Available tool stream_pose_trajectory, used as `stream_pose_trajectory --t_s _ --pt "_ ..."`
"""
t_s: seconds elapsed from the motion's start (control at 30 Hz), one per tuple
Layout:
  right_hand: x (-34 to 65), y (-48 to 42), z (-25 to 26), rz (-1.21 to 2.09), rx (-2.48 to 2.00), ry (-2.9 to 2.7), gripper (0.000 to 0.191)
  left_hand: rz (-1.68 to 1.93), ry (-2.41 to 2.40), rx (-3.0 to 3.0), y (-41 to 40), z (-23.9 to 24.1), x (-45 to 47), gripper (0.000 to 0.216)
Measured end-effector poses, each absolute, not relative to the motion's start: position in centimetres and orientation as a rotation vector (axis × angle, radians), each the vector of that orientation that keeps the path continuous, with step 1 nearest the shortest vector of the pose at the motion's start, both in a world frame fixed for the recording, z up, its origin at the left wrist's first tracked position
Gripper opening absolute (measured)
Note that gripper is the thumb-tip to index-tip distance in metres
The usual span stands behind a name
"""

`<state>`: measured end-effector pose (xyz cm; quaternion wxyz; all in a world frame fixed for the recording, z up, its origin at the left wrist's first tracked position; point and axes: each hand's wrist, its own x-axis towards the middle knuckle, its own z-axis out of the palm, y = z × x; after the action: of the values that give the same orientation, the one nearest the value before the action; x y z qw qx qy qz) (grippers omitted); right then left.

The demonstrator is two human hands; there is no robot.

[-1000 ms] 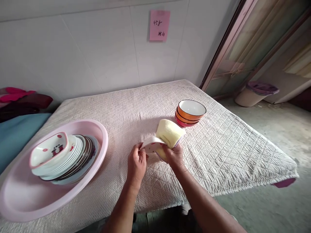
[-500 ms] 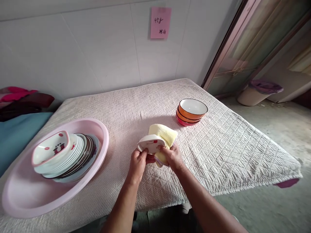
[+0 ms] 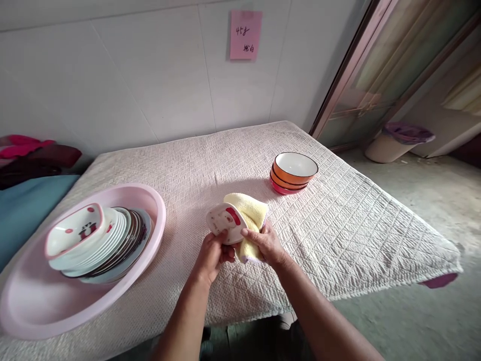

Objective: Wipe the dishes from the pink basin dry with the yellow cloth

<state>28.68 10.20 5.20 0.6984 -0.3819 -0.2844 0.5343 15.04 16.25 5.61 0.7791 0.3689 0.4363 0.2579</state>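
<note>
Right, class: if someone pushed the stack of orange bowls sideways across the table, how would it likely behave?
The stack of orange bowls sits nested and low, so it probably would not tip. The quilted tablecloth looks rough, so it may drag rather than glide, and the top bowl could shift. Its glossy, hard-looking rims suggest it might chip if knocked.

Soft daylight from the right, wide-angle edge distortion.

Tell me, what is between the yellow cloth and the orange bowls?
Only bare tablecloth lies between the yellow cloth and the orange bowls; the head view shows that stretch.
</note>
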Motion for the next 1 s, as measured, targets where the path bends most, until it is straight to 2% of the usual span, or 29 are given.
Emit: stream_pose_trajectory --t_s 0.3,0.6,0.8,0.9,1.0 --pt "29.0 11.0 4.2 1.062 -1.009 -0.466 0.040 0.684 1.116 0.889 16.7 4.8 15.9 0.022" --pt "29.6 10.9 4.0 0.954 -1.070 -0.450 0.039 0.795 1.135 1.148 16.6 3.6 16.5 0.025" --pt "30.9 10.1 2.7 0.734 -1.196 -0.418 0.031 0.814 1.180 1.284 17.2 2.8 16.7 0.029" --pt "31.2 9.7 1.8 0.718 -1.245 -0.507 0.027 0.820 1.193 1.387 16.8 3.3 16.8 0.033" --pt "31.1 9.1 1.6 0.543 -1.398 -0.633 0.023 0.845 1.221 1.473 16.1 4.3 17.2 0.033"
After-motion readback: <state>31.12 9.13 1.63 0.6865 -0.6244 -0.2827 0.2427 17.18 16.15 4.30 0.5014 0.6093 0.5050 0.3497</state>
